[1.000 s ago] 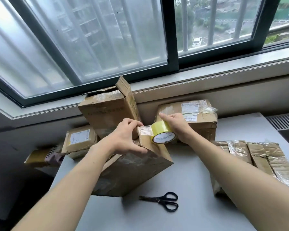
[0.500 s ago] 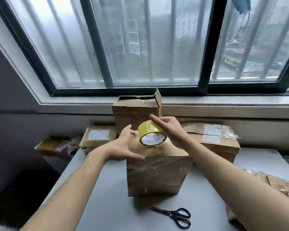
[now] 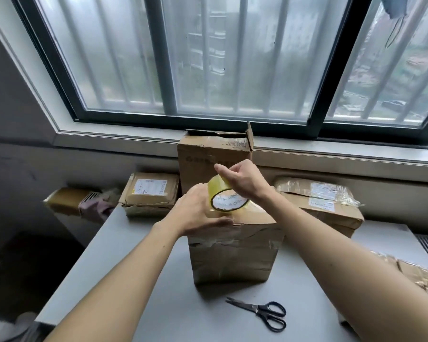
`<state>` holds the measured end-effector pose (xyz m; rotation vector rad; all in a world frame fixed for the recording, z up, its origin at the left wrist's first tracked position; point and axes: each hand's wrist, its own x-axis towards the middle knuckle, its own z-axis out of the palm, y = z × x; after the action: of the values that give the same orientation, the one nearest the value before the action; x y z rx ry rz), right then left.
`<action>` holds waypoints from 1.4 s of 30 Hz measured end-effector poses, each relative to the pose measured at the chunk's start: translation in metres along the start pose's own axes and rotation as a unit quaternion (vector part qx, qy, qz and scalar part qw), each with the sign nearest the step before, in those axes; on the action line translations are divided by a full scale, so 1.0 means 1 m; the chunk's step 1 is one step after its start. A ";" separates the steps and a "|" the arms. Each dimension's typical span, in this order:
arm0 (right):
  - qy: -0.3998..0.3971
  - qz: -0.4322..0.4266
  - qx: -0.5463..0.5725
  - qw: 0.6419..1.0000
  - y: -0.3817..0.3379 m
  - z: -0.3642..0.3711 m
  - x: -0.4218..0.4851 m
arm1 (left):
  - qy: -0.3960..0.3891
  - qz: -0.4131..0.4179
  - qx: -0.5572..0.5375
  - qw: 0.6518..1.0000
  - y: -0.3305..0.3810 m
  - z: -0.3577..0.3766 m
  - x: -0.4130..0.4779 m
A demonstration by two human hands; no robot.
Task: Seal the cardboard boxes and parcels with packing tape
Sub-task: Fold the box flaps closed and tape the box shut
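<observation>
A brown cardboard box [image 3: 235, 255] stands upright in the middle of the grey table [image 3: 139, 262], its front crossed by old tape. Above its top my right hand [image 3: 245, 180] grips a yellow roll of packing tape [image 3: 224, 197], fingers curled over the roll from above. My left hand [image 3: 198, 211] lies with straight fingers against the box's top left edge, touching the roll's left side. Black scissors [image 3: 262, 313] lie on the table in front of the box.
A taller box [image 3: 208, 156] with a raised flap stands behind against the window sill. A labelled parcel [image 3: 150, 193] lies at the back left, another [image 3: 321, 206] at the back right. Flattened taped cardboard [image 3: 420, 275] lies at the right edge. The table's left edge drops to the floor.
The box has gone from tilted to upright and square to me. The view has swung left and up. My left hand has flattened on the box top, and the tape roll sits lower.
</observation>
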<state>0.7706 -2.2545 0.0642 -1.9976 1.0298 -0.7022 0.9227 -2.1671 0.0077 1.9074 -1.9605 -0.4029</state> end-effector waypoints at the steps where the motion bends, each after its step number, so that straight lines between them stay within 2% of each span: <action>1: -0.001 -0.010 -0.077 0.997 0.001 -0.012 0.001 | -0.017 -0.014 0.038 0.999 -0.003 -0.001 0.001; 2: -0.003 -0.013 -0.140 0.990 0.003 -0.026 0.001 | -0.043 -0.032 0.061 0.997 -0.006 0.000 0.002; 4: -0.023 0.001 -0.193 0.981 0.015 -0.051 -0.002 | -0.081 -0.043 0.089 0.992 -0.008 0.000 0.002; 7: -0.048 -0.021 -0.190 0.980 0.024 -0.062 -0.010 | -0.111 -0.044 0.137 0.983 -0.007 -0.003 0.004; 9: -0.031 -0.040 -0.162 0.986 0.029 -0.057 -0.010 | -0.119 -0.060 0.135 0.982 -0.001 -0.008 0.008; 12: 0.022 -0.056 -0.111 0.992 0.043 -0.052 -0.010 | -0.030 -0.089 0.022 0.995 0.026 -0.015 0.022; 14: 0.031 -0.065 -0.088 0.993 0.048 -0.052 -0.011 | 0.032 -0.111 -0.036 0.993 0.045 -0.011 0.038; 16: 0.025 -0.068 -0.063 0.995 0.050 -0.054 -0.012 | 0.049 -0.146 -0.097 0.983 0.057 -0.002 0.053; 17: 0.025 -0.063 -0.037 0.997 0.052 -0.055 -0.013 | 0.044 -0.167 -0.105 0.979 0.062 0.004 0.059; 19: 0.026 -0.025 0.085 0.996 0.065 -0.055 -0.016 | 0.033 -0.189 -0.021 0.981 0.064 0.018 0.066; 21: 0.033 0.053 0.255 0.965 0.075 -0.050 -0.023 | 0.040 -0.187 0.081 0.978 0.059 0.029 0.068; 22: 0.029 0.089 0.306 0.947 0.080 -0.046 -0.025 | 0.043 -0.188 0.102 0.976 0.057 0.032 0.067; 24: 0.010 0.119 0.315 0.942 0.082 -0.041 -0.025 | 0.041 -0.192 0.133 0.972 0.050 0.034 0.066; 28: 0.021 0.068 0.224 0.972 0.062 -0.056 -0.015 | 0.060 -0.214 0.127 0.967 0.051 0.037 0.065; 30: 0.034 0.021 0.102 0.994 0.052 -0.079 -0.008 | 0.067 -0.220 0.128 0.965 0.050 0.041 0.064; 32: 0.046 -0.025 -0.026 0.998 0.043 -0.105 -0.004 | 0.076 -0.221 0.119 0.965 0.047 0.042 0.064; 35: 0.031 -0.037 -0.175 0.983 0.049 -0.124 -0.006 | 0.086 -0.207 0.117 0.968 0.049 0.039 0.065; 39: 0.005 -0.014 -0.333 0.943 0.084 -0.120 -0.019 | 0.089 -0.184 0.143 0.968 0.052 0.038 0.060; 42: -0.003 0.003 -0.370 0.929 0.112 -0.112 -0.028 | 0.096 -0.179 0.147 0.968 0.050 0.037 0.059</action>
<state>0.6255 -2.3156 0.0302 -2.6178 1.4405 -0.3096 0.8604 -2.2255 0.0015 2.3980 -1.6220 -0.0139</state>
